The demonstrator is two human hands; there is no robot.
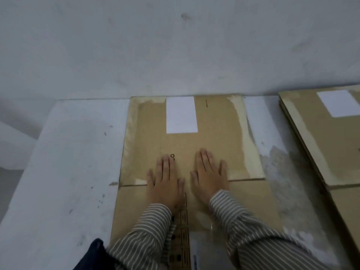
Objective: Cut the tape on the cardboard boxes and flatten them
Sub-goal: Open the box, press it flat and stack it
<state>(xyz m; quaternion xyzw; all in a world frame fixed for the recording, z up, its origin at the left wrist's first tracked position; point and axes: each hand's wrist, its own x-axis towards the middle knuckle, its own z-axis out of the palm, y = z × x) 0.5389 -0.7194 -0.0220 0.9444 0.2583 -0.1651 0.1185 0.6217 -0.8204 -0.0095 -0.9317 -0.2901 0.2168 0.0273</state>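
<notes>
both your palms are down on the flattened cardboard box (194,145), and it lies flat on the white counter (78,152) right in front of you, its far edge up against the grey wall (175,45). your left hand (165,182) presses near the middle of the panel, fingers (166,164) straight and close together, holding nothing. your right hand (210,178) sits just beside it, apart from the left, fingers stretched out flat as well, thumb spread toward the left hand, nothing gripped. both wrists cross the fold line where the far panel meets the near flap. a white label (181,114) sits on the far part of the box, well beyond your fingertips. pale torn strips, possibly where tape peeled the paper away, run down the left and right edges of that panel. a printed black strip (184,230) runs down the near flap between your striped sleeves (243,227). off to your right, a stack of flattened boxes (321,143) lies on the same counter, near but not touching the one under your hands, with its own white label on top. the counter surface looks scuffed and worn between the two.
</notes>
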